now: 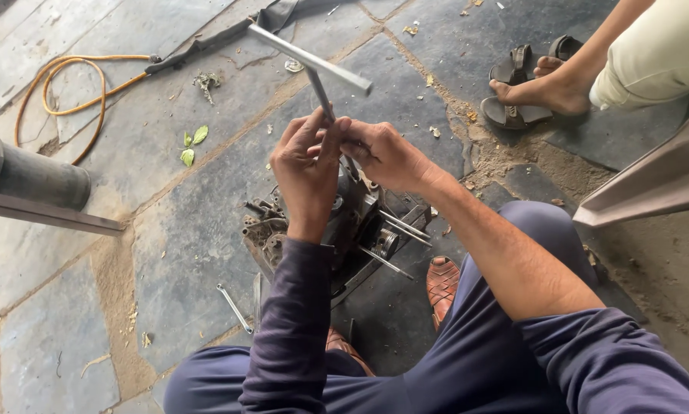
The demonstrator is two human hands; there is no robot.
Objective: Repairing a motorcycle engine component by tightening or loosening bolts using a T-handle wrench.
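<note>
Where hands grip T-wrench, dusty stone floor, perhaps outdoors

- The lower shaft of the T-handle wrench vanishes between the fingers of the left hand and right hand; its tip and what it seats on cannot be seen.
- The top of the engine block is covered by both hands and the left forearm.
- A second person's foot and trouser leg are cut off by the top and right edges.
- The dark pipe runs off the left edge.
- The orange hose ends out of sight beneath a dark strap.
- Only parts of the brown sandals show past the knees.
</note>
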